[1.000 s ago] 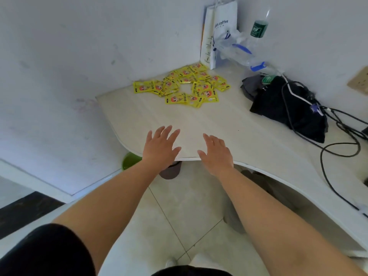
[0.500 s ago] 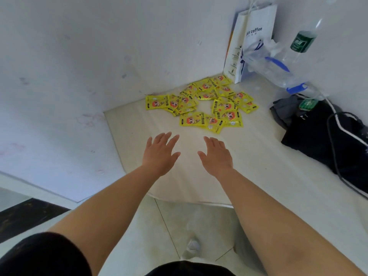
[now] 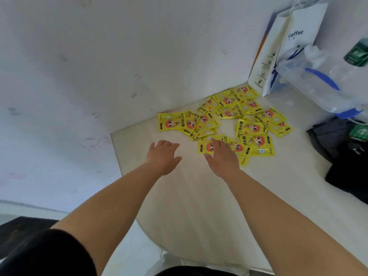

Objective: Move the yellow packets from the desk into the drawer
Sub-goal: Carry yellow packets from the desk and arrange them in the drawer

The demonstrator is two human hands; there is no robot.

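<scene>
White painted wall (image 3: 99,56) fills 9 to 12 o'clock, scuffed with faint pink and grey marks. Second white wall (image 3: 343,14) at 1 o'clock, meeting it in a corner. Pale wood-grain desk (image 3: 189,200) set into that corner, rounded front edge at 6 o'clock. Light tiled floor (image 3: 135,255) at 7 o'clock, dark patch of flooring (image 3: 20,229) at 8 o'clock. Soft, even, slightly bluish light.
</scene>
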